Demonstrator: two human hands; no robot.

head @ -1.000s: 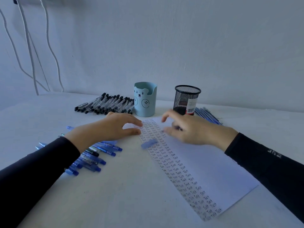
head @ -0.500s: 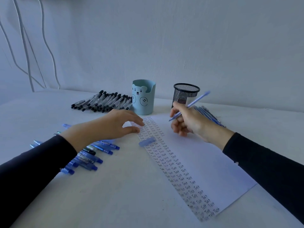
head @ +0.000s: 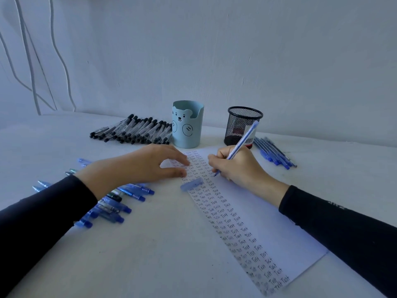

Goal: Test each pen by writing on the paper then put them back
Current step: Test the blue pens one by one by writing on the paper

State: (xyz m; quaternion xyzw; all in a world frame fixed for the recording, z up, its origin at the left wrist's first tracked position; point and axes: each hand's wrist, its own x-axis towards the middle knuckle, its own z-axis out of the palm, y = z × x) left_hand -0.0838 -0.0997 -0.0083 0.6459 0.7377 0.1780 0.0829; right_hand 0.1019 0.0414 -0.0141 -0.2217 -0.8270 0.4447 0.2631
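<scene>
Fingers of the left hand [head: 137,168] are spread and pressed on the far left edge of the white paper sheet [head: 268,222]. Its loose blue cap [head: 191,184] is seen just beside them. A slim light-blue pen [head: 242,139] is pinched in the right hand [head: 238,168], tip lowered beside the written columns, barrel slanted toward the table's far edge.

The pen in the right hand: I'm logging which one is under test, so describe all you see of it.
The pen is a slim, light blue, plastic-looking stick, uncapped. The right hand grips its lower part; it leans up toward the mesh cup, tip at the paper beside the written columns.
</scene>
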